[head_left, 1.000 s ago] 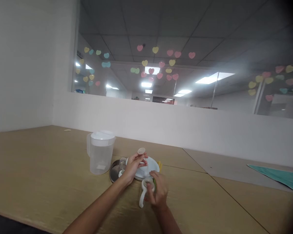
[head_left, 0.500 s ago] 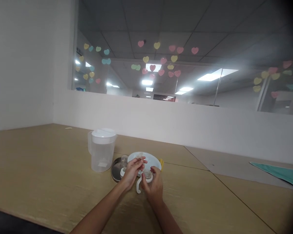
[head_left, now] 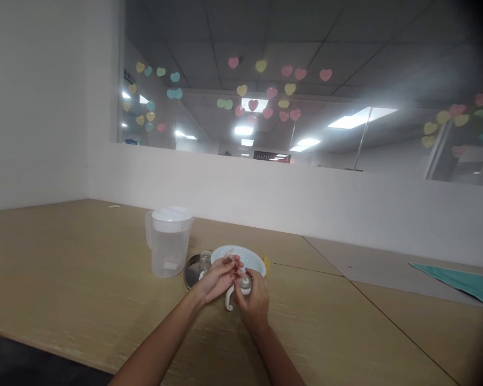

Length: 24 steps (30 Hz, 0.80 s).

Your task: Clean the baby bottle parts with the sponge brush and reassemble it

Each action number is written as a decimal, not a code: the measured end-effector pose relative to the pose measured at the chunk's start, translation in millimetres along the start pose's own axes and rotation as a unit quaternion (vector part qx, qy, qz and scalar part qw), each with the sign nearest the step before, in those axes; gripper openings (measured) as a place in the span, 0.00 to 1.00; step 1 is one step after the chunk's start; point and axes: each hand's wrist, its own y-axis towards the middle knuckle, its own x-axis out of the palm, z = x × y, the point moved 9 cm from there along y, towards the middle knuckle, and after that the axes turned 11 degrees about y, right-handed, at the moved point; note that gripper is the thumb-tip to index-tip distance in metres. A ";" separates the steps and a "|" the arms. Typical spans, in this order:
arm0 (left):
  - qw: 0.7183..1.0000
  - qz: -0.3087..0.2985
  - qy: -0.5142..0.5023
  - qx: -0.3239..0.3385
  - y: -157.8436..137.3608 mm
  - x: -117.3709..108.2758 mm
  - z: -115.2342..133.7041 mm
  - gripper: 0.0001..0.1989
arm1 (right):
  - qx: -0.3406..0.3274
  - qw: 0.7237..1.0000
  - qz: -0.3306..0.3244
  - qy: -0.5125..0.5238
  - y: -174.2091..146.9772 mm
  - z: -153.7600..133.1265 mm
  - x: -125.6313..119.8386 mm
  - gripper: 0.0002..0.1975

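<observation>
My right hand [head_left: 255, 301] is wrapped round a clear baby bottle [head_left: 245, 282] with a white collar and a curved white handle [head_left: 229, 300]. The bottle stands uncapped. At its mouth, my left hand [head_left: 219, 280] has its fingers closed together. Something small and see-through seems to be in those fingers, too unclear to name. Behind both hands lies a pale blue basin [head_left: 249, 258]. Partly hidden by my left hand, a round metal tray [head_left: 192, 272] carries a clear dome-shaped cap [head_left: 205, 259] and a white part below it.
A lidded clear plastic pitcher [head_left: 170, 249] stands on the wooden table [head_left: 84, 279], left of the tray. Something yellow [head_left: 267, 265] shows at the basin's right edge. A teal cloth [head_left: 459, 281] lies at far right. A white wall [head_left: 241, 187] with a window borders the table's back.
My left hand has moved in closer to the bottle's mouth, and its fingers now hang over it. The whole view has shifted slightly. My right hand keeps its hold.
</observation>
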 end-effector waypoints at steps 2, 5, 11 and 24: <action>0.998 0.029 0.057 0.001 1.2 -6.9 -1.6 0.14 | -0.015 1.000 -0.007 -0.008 1.4 -4.4 0.6 0.09; 0.969 0.082 0.229 0.051 1.4 -17.4 5.3 0.12 | -0.020 1.000 -0.006 -0.019 2.5 -7.1 -0.4 0.07; 0.807 0.065 0.553 0.194 -8.6 -1.9 22.1 0.11 | 0.015 1.000 0.006 -0.014 1.8 -0.5 -2.6 0.17; 0.487 0.245 0.836 -0.063 -13.6 -81.9 30.6 0.12 | 0.008 0.998 0.051 0.029 1.4 1.8 -17.7 0.11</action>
